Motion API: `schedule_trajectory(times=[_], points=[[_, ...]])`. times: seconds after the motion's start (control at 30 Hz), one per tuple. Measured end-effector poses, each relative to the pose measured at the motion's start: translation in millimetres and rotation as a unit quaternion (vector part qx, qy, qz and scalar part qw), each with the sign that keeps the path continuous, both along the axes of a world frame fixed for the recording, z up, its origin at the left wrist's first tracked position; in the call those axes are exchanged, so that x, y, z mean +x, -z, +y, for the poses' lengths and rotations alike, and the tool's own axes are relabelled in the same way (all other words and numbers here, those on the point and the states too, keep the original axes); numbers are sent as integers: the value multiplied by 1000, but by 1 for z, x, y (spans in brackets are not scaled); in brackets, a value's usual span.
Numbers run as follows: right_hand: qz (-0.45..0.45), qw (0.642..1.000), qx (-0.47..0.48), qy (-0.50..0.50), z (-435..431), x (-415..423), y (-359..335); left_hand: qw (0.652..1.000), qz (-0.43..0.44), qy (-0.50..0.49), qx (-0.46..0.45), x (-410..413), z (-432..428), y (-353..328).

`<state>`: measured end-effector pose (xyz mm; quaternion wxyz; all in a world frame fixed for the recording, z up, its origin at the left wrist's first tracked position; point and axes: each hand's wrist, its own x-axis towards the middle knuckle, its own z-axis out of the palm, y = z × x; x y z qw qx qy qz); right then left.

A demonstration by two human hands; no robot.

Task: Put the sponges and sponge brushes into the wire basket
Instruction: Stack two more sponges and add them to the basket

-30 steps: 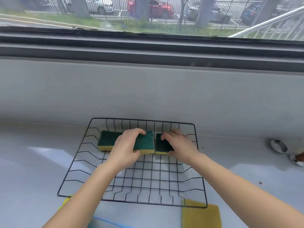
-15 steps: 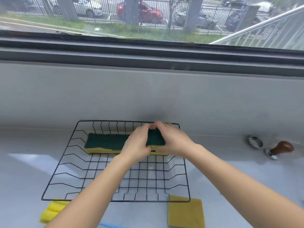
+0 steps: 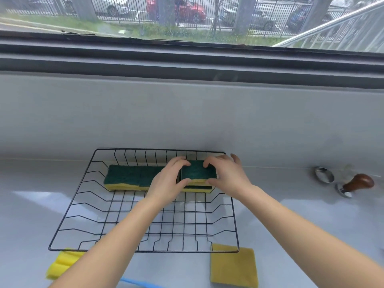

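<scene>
- Top sponge (image 3: 196,171): green scouring face up, yellow foam below. It sits at the back right of the basket (image 3: 62,249), on top of another sponge (image 3: 197,188) whose dark pad and yellow edge show beneath it.
- Left hand (image 3: 166,183): fingers closed on the top sponge's left end, thumb at the near edge.
- Right hand (image 3: 226,175): closed on the right end, fingertips on the green face, thumb at the near edge. Both hands hold the same sponge.
- Handling, as judged: light, soft foam that gives under pressure; the scouring face is coarse and should not slip. Grip by the short ends or the long edges with light force; a hard squeeze would deform it and tilt the stack.
- Row sponges (image 3: 133,176): green face up, lying end to end along the back wall, touching the stack's left side.
- Outside the basket, on the counter (image 3: 291,215): a flat yellow sponge (image 3: 233,267) just beside the near right corner; a ribbed yellow sponge (image 3: 60,265) at the near left corner, with a blue handle (image 3: 139,283) near it, its join hidden by the arm.
- Far right, well apart: a metal ring (image 3: 324,175) and a wooden-handled tamper (image 3: 356,183), not part of the task.
</scene>
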<state>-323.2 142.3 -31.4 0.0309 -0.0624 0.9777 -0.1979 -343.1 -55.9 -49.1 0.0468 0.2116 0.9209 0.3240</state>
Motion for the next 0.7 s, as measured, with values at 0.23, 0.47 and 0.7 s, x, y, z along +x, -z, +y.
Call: schedule_trajectory(times=[0.23,0.47,0.7], points=[[17,999,-4,35,2,3,10,1000,-22,-14,15,3,2,5],[-29,999,8,31,0,4,0,999,-48,-19,1,6,4,0],[23,998,-54,2,-9,47,-43,999,-24,-26,16,61,-2,-33]])
